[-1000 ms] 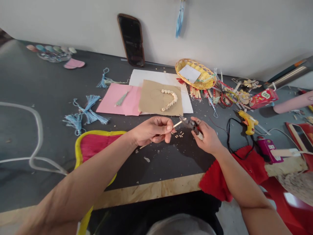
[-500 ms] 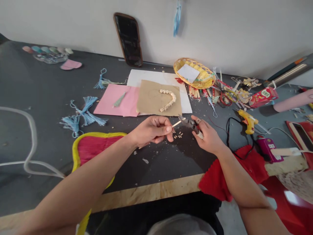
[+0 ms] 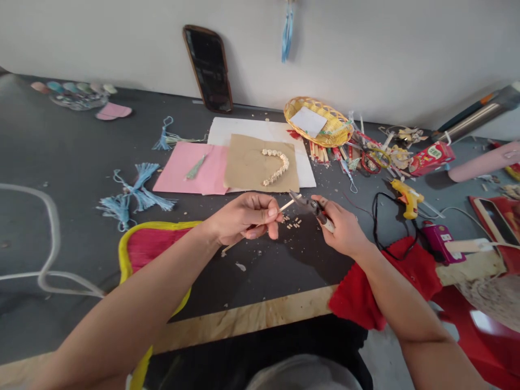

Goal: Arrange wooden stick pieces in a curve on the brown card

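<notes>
My left hand (image 3: pixel 254 218) pinches a thin pale wooden stick (image 3: pixel 287 205) between thumb and fingers; its lower end shows below the palm. My right hand (image 3: pixel 340 225) is wrapped round a pair of pliers (image 3: pixel 311 207) with pale grips. The jaws are at the stick's upper end; whether they bite it I cannot tell. Several short cut stick pieces (image 3: pixel 293 223) lie on the dark table just below. Beyond my hands, a curved row of small pale pieces (image 3: pixel 280 172) rests on a brown paper square (image 3: pixel 244 168).
Pink paper (image 3: pixel 182 170), blue tassels (image 3: pixel 142 187) and a leaning phone (image 3: pixel 209 67) are further left. A yellow wicker basket (image 3: pixel 341 132) stands at the back beside scattered sticks. To the right are a yellow glue gun (image 3: pixel 408 197), a black cord and a red cloth (image 3: pixel 365 298).
The view has shifted slightly. The stick's lower end now shows below my left palm. Both hands keep their grips, and the plier jaws remain at the stick's upper end.
</notes>
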`<state>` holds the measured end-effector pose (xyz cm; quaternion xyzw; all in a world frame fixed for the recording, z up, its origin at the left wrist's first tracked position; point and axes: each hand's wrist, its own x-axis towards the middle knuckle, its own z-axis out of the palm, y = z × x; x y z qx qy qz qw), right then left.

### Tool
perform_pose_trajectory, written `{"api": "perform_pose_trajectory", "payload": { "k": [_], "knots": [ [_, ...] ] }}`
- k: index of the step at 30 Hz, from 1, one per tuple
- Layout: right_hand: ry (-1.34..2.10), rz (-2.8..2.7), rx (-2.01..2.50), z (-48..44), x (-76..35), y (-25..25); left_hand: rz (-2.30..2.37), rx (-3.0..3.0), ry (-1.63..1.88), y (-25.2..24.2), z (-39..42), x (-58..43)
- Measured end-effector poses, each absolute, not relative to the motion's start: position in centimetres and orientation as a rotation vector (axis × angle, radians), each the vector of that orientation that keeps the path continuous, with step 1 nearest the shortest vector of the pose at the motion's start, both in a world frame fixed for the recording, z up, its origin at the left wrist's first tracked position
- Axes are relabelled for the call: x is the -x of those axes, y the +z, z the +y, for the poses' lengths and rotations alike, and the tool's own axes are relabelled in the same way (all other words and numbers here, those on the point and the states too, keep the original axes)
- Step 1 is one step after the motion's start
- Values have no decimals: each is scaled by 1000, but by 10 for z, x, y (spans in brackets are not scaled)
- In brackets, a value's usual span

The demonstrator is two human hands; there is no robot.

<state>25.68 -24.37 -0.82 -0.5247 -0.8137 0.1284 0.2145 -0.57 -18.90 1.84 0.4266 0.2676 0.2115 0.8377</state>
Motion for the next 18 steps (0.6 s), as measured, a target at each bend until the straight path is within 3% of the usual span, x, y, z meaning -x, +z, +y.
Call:
{"api": "perform_pose_trajectory", "payload": {
  "k": [18],
  "knots": [
    [392, -2275, 1392, -243, -258, -6, 532, -915, 368, 18, -189, 8]
  ]
}}
